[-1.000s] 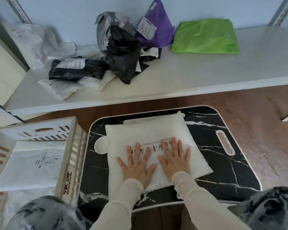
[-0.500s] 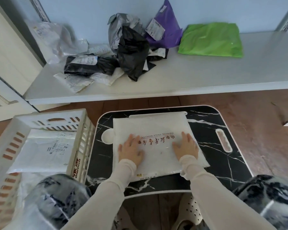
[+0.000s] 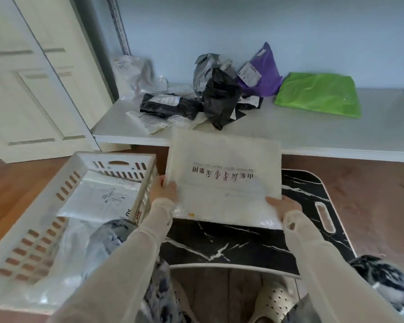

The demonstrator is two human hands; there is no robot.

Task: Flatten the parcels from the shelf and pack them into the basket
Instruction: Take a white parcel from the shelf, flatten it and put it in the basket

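Left hand (image 3: 165, 191): closed on the white parcel's (image 3: 223, 180) left edge
Right hand (image 3: 283, 207): gripping its near right corner
White parcel: held flat above the black marble tray (image 3: 219, 248)
Basket (image 3: 63, 197): just left, one white parcel inside
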